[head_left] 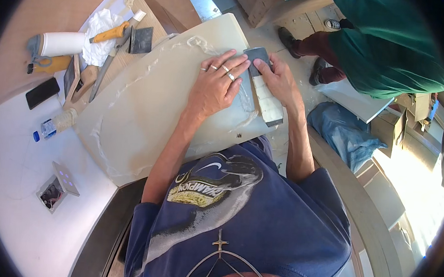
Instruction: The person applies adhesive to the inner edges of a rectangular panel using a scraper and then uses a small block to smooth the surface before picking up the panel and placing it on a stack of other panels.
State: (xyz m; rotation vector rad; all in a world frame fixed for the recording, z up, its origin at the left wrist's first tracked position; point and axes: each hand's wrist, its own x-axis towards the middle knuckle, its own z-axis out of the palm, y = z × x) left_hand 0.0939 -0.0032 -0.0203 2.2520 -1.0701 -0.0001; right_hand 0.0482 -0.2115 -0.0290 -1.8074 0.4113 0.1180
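Note:
A beige panel (147,113) with whitish streaks and smears lies in front of me. On its right part, my left hand (212,89) rests with fingers stretched out, rings on several of them. Its fingertips reach the edge of a long dark block with a whitish strip along its face (267,98), which looks like a sanding block. My right hand (282,84) grips the upper part of this block from the right, thumb on top. The block sits tilted at the panel's right edge; its underside is hidden.
Beyond the panel's left edge lie a paper roll (62,44), crumpled paper (104,22), a yellow-handled tool (114,32), a dark square blade (141,40), a phone (43,93) and a bottle (47,129). A person in green (385,47) stands at the right, near a blue plastic bag (342,130).

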